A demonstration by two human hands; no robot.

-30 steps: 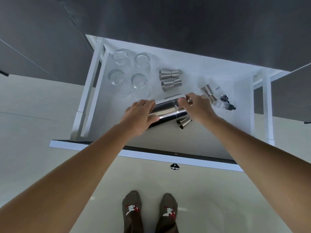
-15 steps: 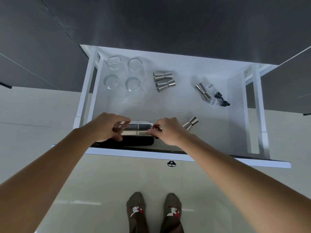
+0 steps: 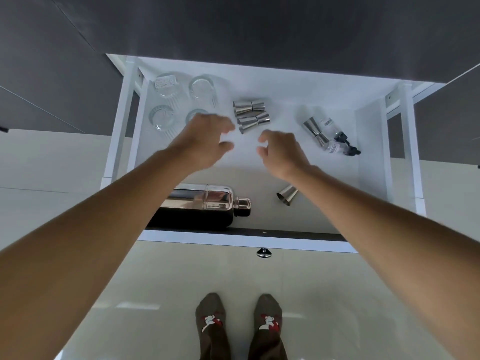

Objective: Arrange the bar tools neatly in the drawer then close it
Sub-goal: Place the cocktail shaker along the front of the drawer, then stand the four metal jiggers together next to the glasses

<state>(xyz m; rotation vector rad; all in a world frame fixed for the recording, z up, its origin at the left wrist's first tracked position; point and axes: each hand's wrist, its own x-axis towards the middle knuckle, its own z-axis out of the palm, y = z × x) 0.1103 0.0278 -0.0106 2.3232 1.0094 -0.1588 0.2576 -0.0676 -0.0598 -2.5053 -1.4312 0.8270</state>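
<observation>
While the shaker [image 3: 205, 201] lies along the drawer [image 3: 246, 240] front, both the left hand [image 3: 207, 141] and right hand [image 3: 281, 153] hover open and empty; gathering the stray jigger [image 3: 287, 195] toward the paired jiggers [image 3: 251, 114] likely comes next.

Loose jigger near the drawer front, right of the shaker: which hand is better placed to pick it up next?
Probably the right hand. The loose jigger lies just under that forearm, and the hand is empty, fingers spread. The left hand, also empty, hovers farther off by the glasses and would have to cross over.
</observation>
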